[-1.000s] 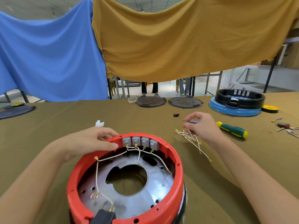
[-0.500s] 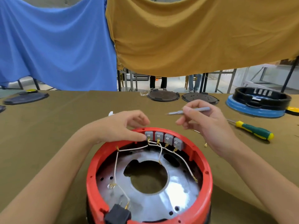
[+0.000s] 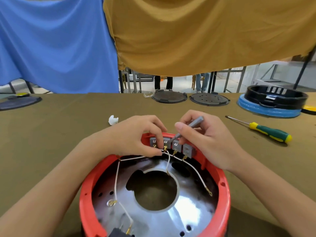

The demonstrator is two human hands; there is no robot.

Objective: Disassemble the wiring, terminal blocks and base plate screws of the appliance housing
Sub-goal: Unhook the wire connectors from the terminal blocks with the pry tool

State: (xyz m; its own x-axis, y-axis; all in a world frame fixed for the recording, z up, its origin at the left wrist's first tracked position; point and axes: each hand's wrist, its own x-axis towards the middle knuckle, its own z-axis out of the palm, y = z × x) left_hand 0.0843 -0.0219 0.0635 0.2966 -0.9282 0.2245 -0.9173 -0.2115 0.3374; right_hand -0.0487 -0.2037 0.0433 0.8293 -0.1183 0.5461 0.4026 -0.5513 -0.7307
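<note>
A red round appliance housing (image 3: pixel 222 185) with a shiny metal base plate (image 3: pixel 171 218) sits right in front of me. A row of grey terminal blocks (image 3: pixel 177 146) lines its far inner wall, and white wires (image 3: pixel 168 161) with brass lugs run down from them. My left hand (image 3: pixel 135 135) pinches a white wire at the second block. My right hand (image 3: pixel 205 139) grips a small grey tool (image 3: pixel 191 127), its tip resting at the top of the blocks.
A green and yellow screwdriver (image 3: pixel 266 132) lies to the right on the olive table cloth (image 3: pixel 51 134). Far back stand two dark round plates (image 3: pixel 169 96), a black and blue housing (image 3: pixel 273 101) and a white scrap (image 3: pixel 113 119). Blue and mustard cloths hang behind.
My right hand has brought the grey tool from the table onto the terminal blocks. My left hand slid along the rim and now pinches a wire. The view has moved closer.
</note>
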